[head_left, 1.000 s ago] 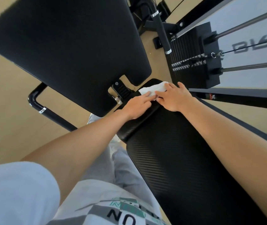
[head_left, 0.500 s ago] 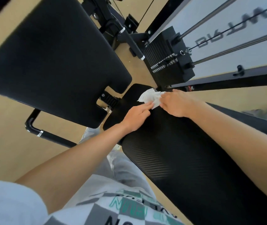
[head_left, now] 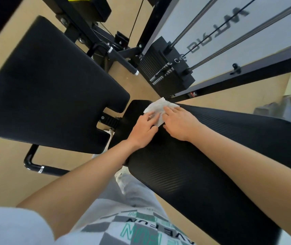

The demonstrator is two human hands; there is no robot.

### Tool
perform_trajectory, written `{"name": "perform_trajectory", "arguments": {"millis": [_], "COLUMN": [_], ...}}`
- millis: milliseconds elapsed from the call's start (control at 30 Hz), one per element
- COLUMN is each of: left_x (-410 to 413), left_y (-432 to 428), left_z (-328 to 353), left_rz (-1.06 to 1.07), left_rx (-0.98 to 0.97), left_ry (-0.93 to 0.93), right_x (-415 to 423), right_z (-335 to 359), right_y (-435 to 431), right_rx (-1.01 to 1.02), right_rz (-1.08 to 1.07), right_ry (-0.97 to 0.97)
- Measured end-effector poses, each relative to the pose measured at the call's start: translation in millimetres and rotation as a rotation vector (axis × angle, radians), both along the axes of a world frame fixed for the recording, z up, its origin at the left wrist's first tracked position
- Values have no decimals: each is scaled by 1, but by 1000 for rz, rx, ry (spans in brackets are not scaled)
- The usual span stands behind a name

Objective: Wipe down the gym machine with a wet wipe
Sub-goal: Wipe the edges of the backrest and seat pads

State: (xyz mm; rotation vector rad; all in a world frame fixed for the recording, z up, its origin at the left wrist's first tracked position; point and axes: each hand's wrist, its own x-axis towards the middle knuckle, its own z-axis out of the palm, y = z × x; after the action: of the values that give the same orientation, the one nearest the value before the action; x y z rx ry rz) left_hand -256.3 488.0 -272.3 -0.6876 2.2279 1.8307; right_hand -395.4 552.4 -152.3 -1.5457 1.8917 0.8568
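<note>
White wet wipe [head_left: 156, 106] lies on the far end of the gym machine's ribbed black pad [head_left: 212, 156]. The left hand [head_left: 145, 129] and right hand [head_left: 180, 123] sit close together, flat fingers pressing it down, likely spreading it for a broad swipe.

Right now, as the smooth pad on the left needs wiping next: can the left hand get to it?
Probably yes. The left hand rests on the wet wipe on the ribbed pad; the smooth pad lies close beside it, nothing in between.
</note>
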Motion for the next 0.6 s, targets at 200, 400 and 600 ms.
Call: {"name": "perform_trajectory", "arguments": {"millis": [200, 400, 600], "left_x": [-31, -7, 65], "left_y": [-24, -10, 23], "left_z": [-18, -19, 1], "left_rz": [-28, -35, 22], "left_rx": [-31, -1, -18], "left_ry": [15, 77, 81], "right_x": [-23, -13, 29], "right_z": [-11, -2, 19], "right_y": [-8, 6, 23], "right_rx": [61, 84, 101], "right_rz": [-12, 72, 153], "right_ry": [71, 31, -158]}}
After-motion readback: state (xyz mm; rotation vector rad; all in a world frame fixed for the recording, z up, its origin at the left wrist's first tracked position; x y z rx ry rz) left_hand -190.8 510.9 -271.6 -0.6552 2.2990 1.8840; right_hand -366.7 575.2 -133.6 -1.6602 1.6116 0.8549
